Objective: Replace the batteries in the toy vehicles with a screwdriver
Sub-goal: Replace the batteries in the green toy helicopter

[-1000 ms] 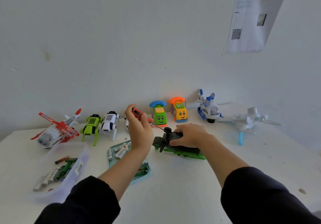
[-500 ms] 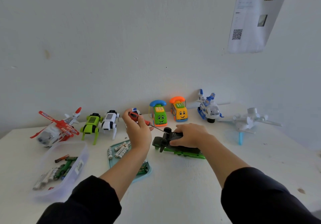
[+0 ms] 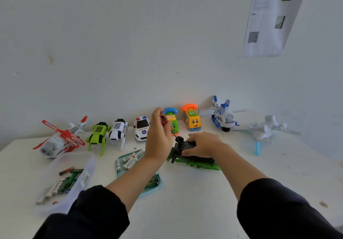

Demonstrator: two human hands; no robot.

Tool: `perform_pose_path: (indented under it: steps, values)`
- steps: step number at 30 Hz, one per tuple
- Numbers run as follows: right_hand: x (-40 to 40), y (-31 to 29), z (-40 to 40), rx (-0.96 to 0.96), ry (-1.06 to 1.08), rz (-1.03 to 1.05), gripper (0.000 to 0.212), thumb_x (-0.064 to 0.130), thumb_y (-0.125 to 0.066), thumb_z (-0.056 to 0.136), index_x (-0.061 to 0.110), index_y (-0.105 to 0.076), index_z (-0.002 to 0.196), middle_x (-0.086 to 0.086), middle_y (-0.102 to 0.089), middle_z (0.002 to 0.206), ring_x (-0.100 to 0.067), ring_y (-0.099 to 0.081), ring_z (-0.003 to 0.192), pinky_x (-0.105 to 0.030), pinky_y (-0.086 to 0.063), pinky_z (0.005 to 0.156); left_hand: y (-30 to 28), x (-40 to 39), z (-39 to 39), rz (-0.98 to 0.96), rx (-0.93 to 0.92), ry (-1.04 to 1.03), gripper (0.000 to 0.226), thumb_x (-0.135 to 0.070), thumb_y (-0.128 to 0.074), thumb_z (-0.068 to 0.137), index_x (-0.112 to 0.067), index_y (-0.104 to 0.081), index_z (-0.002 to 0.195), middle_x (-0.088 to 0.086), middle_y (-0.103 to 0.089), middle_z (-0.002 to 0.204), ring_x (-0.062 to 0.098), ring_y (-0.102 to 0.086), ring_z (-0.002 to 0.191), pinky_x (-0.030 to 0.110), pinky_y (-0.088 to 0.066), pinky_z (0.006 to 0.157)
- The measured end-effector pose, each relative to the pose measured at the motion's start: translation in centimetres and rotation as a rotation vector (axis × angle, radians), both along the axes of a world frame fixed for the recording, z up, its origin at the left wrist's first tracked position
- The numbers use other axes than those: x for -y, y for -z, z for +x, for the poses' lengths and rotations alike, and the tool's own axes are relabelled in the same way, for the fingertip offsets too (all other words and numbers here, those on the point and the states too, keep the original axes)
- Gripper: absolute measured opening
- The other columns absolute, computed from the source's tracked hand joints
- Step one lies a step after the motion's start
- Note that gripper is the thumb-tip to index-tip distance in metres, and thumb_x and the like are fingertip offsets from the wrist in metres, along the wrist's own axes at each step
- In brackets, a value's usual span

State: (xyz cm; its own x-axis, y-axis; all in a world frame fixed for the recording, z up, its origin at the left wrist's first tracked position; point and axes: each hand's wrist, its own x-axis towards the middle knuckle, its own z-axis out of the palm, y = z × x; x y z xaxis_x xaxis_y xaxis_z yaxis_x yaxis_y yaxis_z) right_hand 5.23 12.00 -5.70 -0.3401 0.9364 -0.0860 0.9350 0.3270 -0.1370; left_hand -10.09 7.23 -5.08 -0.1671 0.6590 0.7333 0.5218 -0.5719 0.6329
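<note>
A dark green toy helicopter [image 3: 196, 162] lies upside down on the white table [image 3: 185, 201], its black underside up. My right hand [image 3: 203, 145] presses on it from the right. My left hand [image 3: 159, 136] grips a red-handled screwdriver [image 3: 163, 120], whose thin shaft slants down to the toy's black underside near its front wheel. A light blue tray [image 3: 120, 173] below my left arm holds several white and green batteries.
Along the wall stand a red helicopter [image 3: 59, 140], green robot dog [image 3: 97, 135], white robot dog [image 3: 117, 132], police car [image 3: 142, 130], green phone car [image 3: 172, 122], yellow phone car [image 3: 192, 119], blue-white helicopter [image 3: 223, 116] and white plane [image 3: 265, 129]. A clear box [image 3: 81, 179] of batteries sits left.
My left hand has shifted right and upward with the screwdriver, uncovering the police car. The right hand and the green helicopter have stayed put.
</note>
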Motion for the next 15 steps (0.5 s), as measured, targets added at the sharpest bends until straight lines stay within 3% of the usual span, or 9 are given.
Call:
perform_pose_path:
  steps: [4,7,10,15]
  values:
    - [-0.4,-0.1,0.2,0.018,-0.005,-0.01,0.06,0.069,-0.05,0.08,0.034,-0.051,0.128,0.008,-0.053,0.133,-0.017,-0.051,0.115,-0.033,-0.037,0.08,-1.3,-0.3,1.2,0.0,-0.309,0.003,0.035,-0.012,-0.048,0.095,-0.009,-0.042,0.129,0.011,-0.059,0.104,0.028,-0.061,0.083,0.046,-0.053,0.07]
    - [-0.4,-0.3,0.3,0.08,-0.035,0.058,0.051,0.067,-0.046,0.084,0.031,-0.057,0.118,0.003,-0.058,0.118,-0.019,-0.047,0.114,-0.041,-0.03,0.085,-2.9,-1.4,1.2,-0.078,-0.358,-0.012,0.034,-0.014,-0.049,0.096,-0.008,-0.042,0.129,0.011,-0.061,0.103,0.028,-0.061,0.084,0.043,-0.051,0.071]
    - [-0.5,-0.1,0.2,0.105,-0.02,0.129,0.048,0.067,-0.042,0.086,0.03,-0.058,0.111,0.003,-0.06,0.108,-0.018,-0.049,0.107,-0.044,-0.03,0.089,-4.1,-2.3,0.5,-0.048,-0.376,-0.008,0.032,-0.028,-0.048,0.097,-0.008,-0.05,0.122,0.01,-0.064,0.094,0.026,-0.061,0.079,0.038,-0.05,0.071]
    - [-1.0,-0.1,0.1,0.029,-0.052,0.116,0.045,0.062,-0.045,0.087,0.025,-0.06,0.106,0.002,-0.06,0.09,-0.016,-0.056,0.084,-0.027,-0.036,0.063,-6.1,-4.2,0.3,-0.087,-0.323,0.057,0.021,-0.016,-0.055,0.094,-0.004,-0.065,0.108,0.007,-0.069,0.093,0.023,-0.065,0.089,0.033,-0.051,0.083]
